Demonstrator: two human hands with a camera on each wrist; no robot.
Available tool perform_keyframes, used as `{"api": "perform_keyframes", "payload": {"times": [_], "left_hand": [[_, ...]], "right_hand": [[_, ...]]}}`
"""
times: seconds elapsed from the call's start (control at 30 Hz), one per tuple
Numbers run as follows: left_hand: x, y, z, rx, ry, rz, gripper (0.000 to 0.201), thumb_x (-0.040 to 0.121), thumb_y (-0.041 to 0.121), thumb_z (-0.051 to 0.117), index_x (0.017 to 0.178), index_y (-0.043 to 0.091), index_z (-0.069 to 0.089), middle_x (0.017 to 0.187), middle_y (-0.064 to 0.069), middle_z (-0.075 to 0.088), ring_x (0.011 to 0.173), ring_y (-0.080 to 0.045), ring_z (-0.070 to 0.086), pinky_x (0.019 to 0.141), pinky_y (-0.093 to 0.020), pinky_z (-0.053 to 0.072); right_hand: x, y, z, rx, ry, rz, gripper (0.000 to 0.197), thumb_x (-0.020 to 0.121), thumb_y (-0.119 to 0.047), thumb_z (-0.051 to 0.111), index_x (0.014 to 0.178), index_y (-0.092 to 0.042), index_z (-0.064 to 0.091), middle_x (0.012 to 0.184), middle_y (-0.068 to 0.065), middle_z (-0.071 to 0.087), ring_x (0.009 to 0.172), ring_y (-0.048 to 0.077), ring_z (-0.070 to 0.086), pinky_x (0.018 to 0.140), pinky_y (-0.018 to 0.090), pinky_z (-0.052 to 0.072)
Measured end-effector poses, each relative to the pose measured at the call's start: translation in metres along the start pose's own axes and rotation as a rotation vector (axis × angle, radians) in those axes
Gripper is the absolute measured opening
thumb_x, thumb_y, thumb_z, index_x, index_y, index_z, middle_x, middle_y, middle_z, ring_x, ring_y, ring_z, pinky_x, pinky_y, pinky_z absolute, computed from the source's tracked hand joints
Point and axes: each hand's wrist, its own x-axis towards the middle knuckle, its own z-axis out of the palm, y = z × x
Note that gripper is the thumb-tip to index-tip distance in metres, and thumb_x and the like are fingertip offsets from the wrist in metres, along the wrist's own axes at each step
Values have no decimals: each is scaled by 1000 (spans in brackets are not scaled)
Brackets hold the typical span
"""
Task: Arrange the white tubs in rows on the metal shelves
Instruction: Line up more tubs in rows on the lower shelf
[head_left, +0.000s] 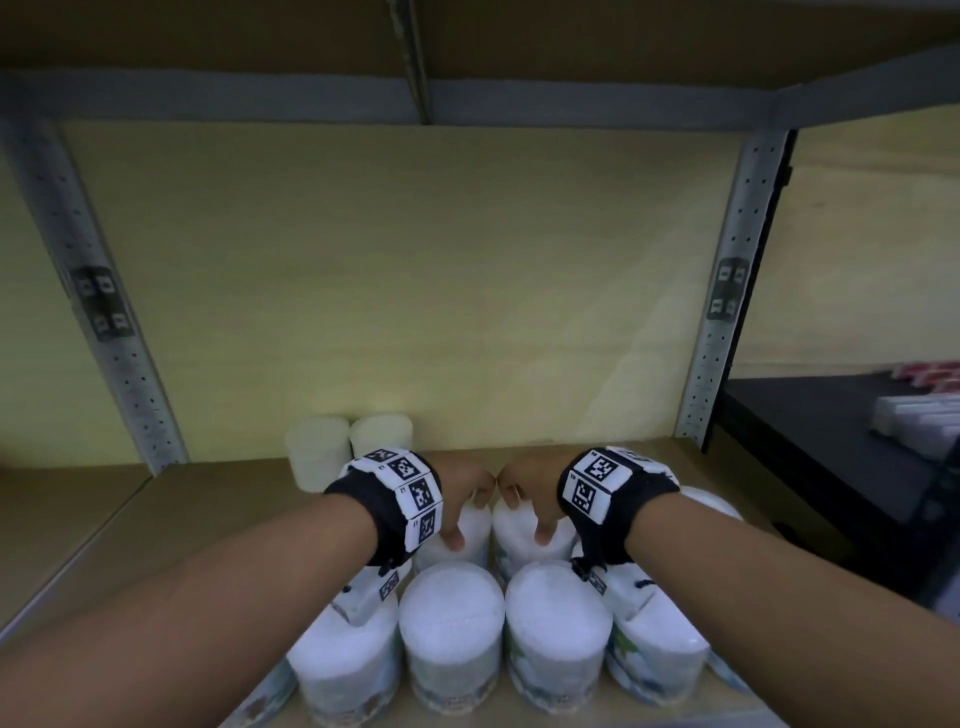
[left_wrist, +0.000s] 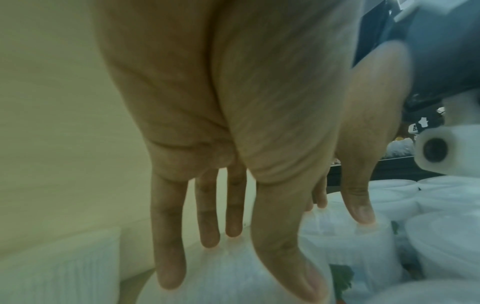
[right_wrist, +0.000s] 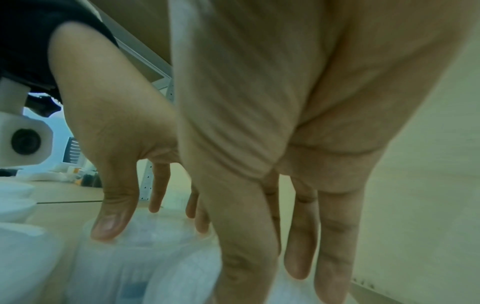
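Several white tubs stand on the shelf board (head_left: 182, 519): a front row (head_left: 451, 623), a second row behind it, and two pale tubs (head_left: 317, 452) at the back wall. My left hand (head_left: 462, 514) grips one second-row tub (head_left: 470, 525) from above, thumb on the near side and fingers over the far rim. My right hand (head_left: 530, 514) grips the neighbouring tub (head_left: 514, 530) the same way, knuckles nearly touching the left. In the left wrist view my left hand (left_wrist: 246, 267) straddles its tub lid (left_wrist: 221, 277). The right wrist view has my right hand (right_wrist: 280, 273) reaching down over its tub (right_wrist: 182, 277).
An upper shelf (head_left: 467, 104) hangs low overhead. Perforated metal posts (head_left: 104, 312) (head_left: 727, 312) flank the bay, and a yellow wall closes the back. Bare board lies left of the tubs. A dark neighbouring shelf (head_left: 810, 426) with pink and white packs (head_left: 924, 410) is at right.
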Motion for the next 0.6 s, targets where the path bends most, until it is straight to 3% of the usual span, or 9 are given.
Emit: {"api": "perform_keyframes", "payload": {"times": [0.2,0.37,0.5,0.6], "left_hand": [[-14,5,5,-15,0,-34,59,74,20,79,124,6,51,127,-11,55,113,-31,55,93,-37,49],[-20,1,6,-85,27,-32,61,77,22,77,130,9,49,134,-8,50,118,-27,52,96,-33,45],[-24,-8,5,-159,48,-52,58,80,24,74,132,12,51,137,-5,49,123,-23,50,97,-27,42],[-29,-23,-1,-176,63,-107,57,84,26,69,135,10,47,139,-6,48,125,-22,48,98,-27,41]], "right_hand": [[-12,-4,5,110,-4,67,54,75,-5,76,122,-4,49,128,13,55,91,20,48,74,30,40],[-20,-6,5,132,15,77,57,76,-7,76,127,-4,50,130,13,54,105,28,55,91,38,47],[-21,-1,2,193,36,62,56,79,-11,75,129,-6,50,118,6,50,95,16,45,80,27,40],[-19,0,-8,201,117,87,51,83,-21,70,129,-8,52,125,8,54,99,19,49,83,26,39]]}}
